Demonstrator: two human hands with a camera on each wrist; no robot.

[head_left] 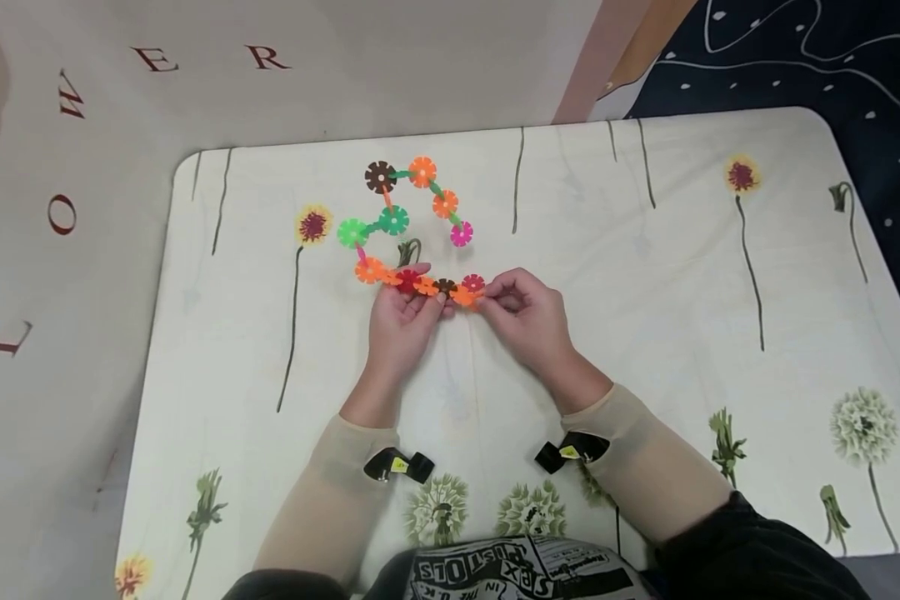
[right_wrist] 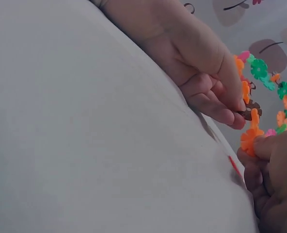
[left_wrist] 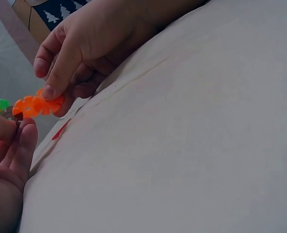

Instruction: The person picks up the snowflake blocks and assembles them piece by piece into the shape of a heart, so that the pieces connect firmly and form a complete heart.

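A chain of interlocking flower-shaped plastic discs curves over the cloth in orange, green, brown, red and pink. My left hand holds its near stretch, thumb and fingers pinching a brown disc. From the right, my right hand pinches an orange disc at the near end, beside that brown one. Close by the right fingertips shows a crimson disc. The chain's other end is a magenta disc, apart from both hands. Fingers partly hide the held pieces.
A white tablecloth printed with flowers and stems covers the table. A pale wall with letters stands behind it, and dark patterned fabric is at the right. Black wrist cameras sit on both forearms.
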